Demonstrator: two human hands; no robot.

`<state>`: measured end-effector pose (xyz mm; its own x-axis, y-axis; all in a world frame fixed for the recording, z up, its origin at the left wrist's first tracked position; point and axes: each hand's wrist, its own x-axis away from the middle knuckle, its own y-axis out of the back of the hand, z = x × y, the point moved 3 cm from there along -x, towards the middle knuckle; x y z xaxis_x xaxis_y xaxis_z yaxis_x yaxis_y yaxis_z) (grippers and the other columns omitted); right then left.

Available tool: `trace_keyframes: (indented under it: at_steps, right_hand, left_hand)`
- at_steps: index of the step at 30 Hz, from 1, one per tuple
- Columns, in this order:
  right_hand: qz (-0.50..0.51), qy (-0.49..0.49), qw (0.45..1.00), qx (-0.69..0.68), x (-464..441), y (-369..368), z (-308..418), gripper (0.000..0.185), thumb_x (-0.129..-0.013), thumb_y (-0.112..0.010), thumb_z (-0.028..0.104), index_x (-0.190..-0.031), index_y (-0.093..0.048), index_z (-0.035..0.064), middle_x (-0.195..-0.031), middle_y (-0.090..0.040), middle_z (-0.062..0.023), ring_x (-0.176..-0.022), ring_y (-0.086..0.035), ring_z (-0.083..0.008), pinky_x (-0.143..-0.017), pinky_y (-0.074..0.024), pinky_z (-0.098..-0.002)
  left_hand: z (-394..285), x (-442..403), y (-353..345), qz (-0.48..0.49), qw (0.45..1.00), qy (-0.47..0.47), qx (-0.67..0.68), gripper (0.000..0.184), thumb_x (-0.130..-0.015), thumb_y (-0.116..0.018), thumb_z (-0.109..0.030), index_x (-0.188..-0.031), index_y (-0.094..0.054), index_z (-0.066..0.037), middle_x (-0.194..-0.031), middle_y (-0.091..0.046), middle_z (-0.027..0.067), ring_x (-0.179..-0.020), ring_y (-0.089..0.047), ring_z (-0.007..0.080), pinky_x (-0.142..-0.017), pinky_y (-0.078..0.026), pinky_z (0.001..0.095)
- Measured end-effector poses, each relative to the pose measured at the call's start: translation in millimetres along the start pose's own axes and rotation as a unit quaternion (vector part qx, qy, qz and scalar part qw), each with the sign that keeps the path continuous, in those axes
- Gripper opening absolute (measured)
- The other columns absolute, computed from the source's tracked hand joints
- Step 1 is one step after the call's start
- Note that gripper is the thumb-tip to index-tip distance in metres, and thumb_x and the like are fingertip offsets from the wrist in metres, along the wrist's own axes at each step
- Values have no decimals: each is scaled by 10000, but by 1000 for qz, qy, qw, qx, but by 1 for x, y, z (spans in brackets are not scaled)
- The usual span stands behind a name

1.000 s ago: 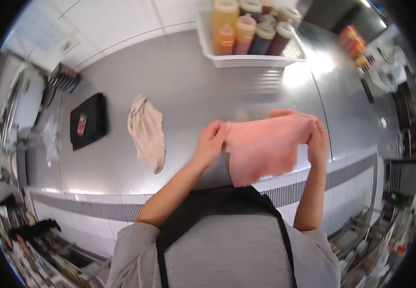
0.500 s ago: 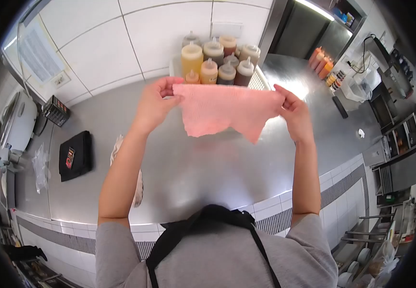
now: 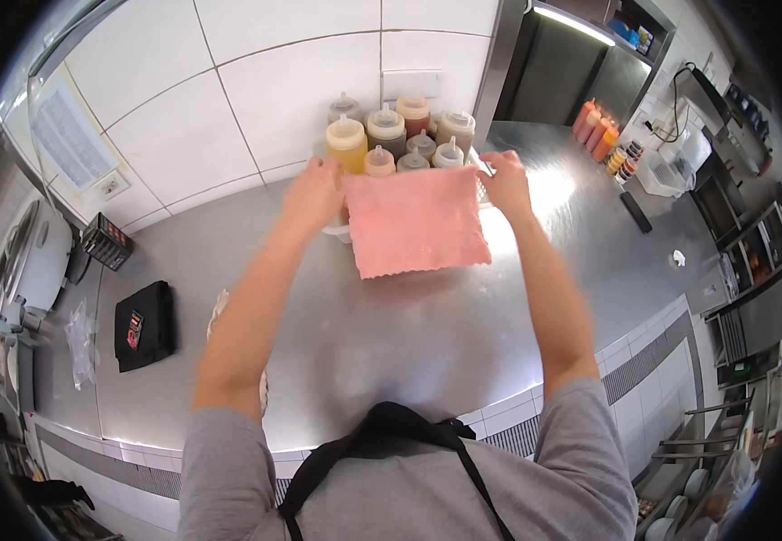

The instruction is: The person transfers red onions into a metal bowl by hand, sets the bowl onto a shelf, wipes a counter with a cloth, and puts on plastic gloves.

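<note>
I can't make out a single word from here. The sheet on the wall point(image 3: 71, 126) has faint lines too pale to read; the marks on the black box point(image 3: 107, 242) and the red patch point(image 3: 135, 330) on the black folded fabric point(image 3: 158, 335) are too small.

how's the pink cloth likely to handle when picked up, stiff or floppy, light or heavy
Probably floppy: the pink cloth drapes downward and its lower edge looks wavy. Likely light for its size, since it looks like a thin sheet.

Left hand point(image 3: 316, 193), right hand point(image 3: 508, 184) apart, forward
</note>
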<state>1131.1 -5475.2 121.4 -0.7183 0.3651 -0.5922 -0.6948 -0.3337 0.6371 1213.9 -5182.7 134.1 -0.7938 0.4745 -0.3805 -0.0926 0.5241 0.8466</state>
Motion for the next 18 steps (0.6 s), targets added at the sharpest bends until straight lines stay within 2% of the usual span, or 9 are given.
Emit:
trace_keyframes:
  at_steps: [2, 3, 4, 7, 10, 13, 15, 17, 18]
  right_hand:
    - [19, 6, 994, -106, 12, -20, 15, 149, -767, -616, 134, -900, -653, 76, -833, -576, -136, -792, -589, -300, -697, -475, -386]
    - [-10, 99, 990, -98, 23, -28, 30, 125, -771, -609, 107, -884, -652, 75, -860, -587, -121, -777, -586, -306, -683, -478, -376]
    - [41, 96, 982, -154, 37, -41, 40, 126, -794, -599, 178, -863, -655, 90, -873, -596, -105, -807, -581, -288, -725, -455, -398]
    - [149, 163, 975, 24, 70, -75, 42, 237, -807, -572, 321, -916, -653, 128, -901, -606, -85, -919, -558, -248, -824, -386, -425]
    - [138, 178, 971, 75, 72, -84, 39, 303, -799, -567, 374, -995, -633, 153, -964, -599, -65, -988, -532, -242, -873, -347, -438]
    - [47, 228, 970, 76, 81, -73, 48, 337, -777, -612, 310, -1066, -590, 137, -1055, -561, -87, -1021, -504, -297, -897, -338, -445]
    - [-5, 247, 969, 24, 92, -60, 53, 353, -758, -641, 220, -1080, -563, 97, -1105, -526, -127, -1039, -479, -346, -903, -339, -456]
    - [17, 230, 971, -55, 111, -66, 59, 348, -748, -642, 153, -1073, -554, 69, -1117, -514, -151, -1047, -469, -364, -897, -351, -459]
    - [39, 220, 972, -78, 124, -71, 63, 336, -747, -636, 135, -1066, -556, 62, -1114, -516, -152, -1046, -469, -364, -891, -359, -459]
  left_hand:
    - [-3, 2, -16, 10, 999, -41, 24, 311, -764, -581, -140, -1056, -563, -37, -1012, -557, 162, -945, -545, 309, -810, -449, 385]
    - [-4, 7, -30, 33, 995, -88, 39, 341, -764, -586, -149, -1086, -547, -44, -1048, -545, 165, -972, -537, 311, -834, -444, 386]
    - [-5, 16, -44, 58, 988, -132, 54, 373, -764, -592, -158, -1116, -532, -52, -1085, -533, 167, -999, -529, 314, -858, -438, 386]
    - [-6, 44, -79, 153, 979, -136, 7, 456, -755, -612, -180, -1183, -493, -79, -1179, -487, 165, -1092, -472, 338, -943, -382, 417]
    - [-20, 84, -76, 48, 973, -212, -75, 534, -751, -627, -218, -1241, -455, -96, -1266, -431, 170, -1207, -366, 367, -1021, -287, 464]
    - [-9, 145, -51, 96, 983, -155, 1, 582, -737, -641, -189, -1269, -428, -90, -1341, -354, 187, -1289, -235, 402, -1043, -210, 526]
    - [30, 185, -26, 86, 996, 12, -22, 624, -767, -621, -262, -1323, -382, -111, -1400, -290, 183, -1303, -216, 404, -1040, -192, 547]
    - [89, 237, -5, 23, 965, 188, -181, 616, -815, -552, -342, -1345, -351, -102, -1430, -243, 170, -1301, -219, 409, -1034, -186, 559]
    - [112, 266, -5, 15, 956, 224, -189, 611, -828, -525, -355, -1350, -342, -94, -1432, -239, 171, -1300, -222, 409, -1035, -187, 555]
